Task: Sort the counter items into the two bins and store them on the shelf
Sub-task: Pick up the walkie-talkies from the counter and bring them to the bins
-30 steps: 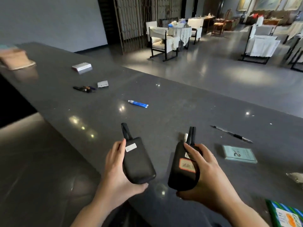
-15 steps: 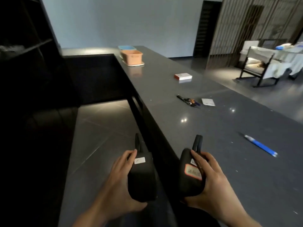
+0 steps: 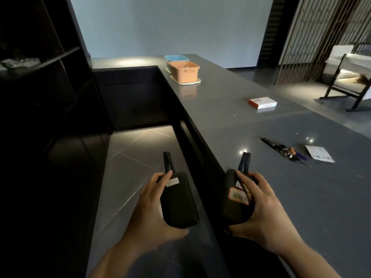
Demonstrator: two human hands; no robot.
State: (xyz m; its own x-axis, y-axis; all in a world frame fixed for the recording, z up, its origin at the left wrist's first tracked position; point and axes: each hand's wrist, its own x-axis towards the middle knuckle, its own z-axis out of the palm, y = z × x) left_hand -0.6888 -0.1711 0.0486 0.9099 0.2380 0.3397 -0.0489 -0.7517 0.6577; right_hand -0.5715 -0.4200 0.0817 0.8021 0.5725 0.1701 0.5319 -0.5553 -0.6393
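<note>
Two bare forearms reach into view from the bottom edge, each ending in a bare hand. The left hand (image 3: 152, 209) and the right hand (image 3: 261, 215) carry no gloves, rings, watches or bracelets that can be seen. No sleeve or cuff shows on either forearm up to the edge of the picture, so both arms are uncovered as far as they are visible. The dim light leaves the fingernails too indistinct to describe. No other part of the person appears.
</note>
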